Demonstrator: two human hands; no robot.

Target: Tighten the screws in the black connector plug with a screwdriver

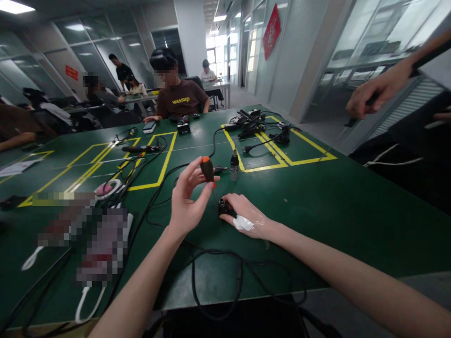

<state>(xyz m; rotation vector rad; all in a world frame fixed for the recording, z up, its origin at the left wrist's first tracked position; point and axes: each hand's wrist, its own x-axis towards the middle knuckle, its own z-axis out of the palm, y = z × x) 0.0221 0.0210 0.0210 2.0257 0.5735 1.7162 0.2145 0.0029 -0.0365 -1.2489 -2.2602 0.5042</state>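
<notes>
My left hand (190,197) is closed around the handle of a screwdriver (207,170), black with an orange end. Its thin shaft slants down beside a small black cylindrical part (222,206); whether the tip touches it I cannot tell. My right hand (246,213) grips that part close to the green tabletop, fingers partly hiding it. Clear tape and a white pad cover the right wrist. Just beyond the hands stands a small upright black piece (234,162) with a pointed top and a paler base. A dark cable end lies behind the screwdriver.
Black cables (218,253) loop across the green table (334,225). Plugs and cords are heaped (250,122) within yellow tape outlines. Blurred-out phone-like devices (104,244) lie at left. A co-worker's hand (373,94) with a thin tool reaches in from the right; another person sits opposite.
</notes>
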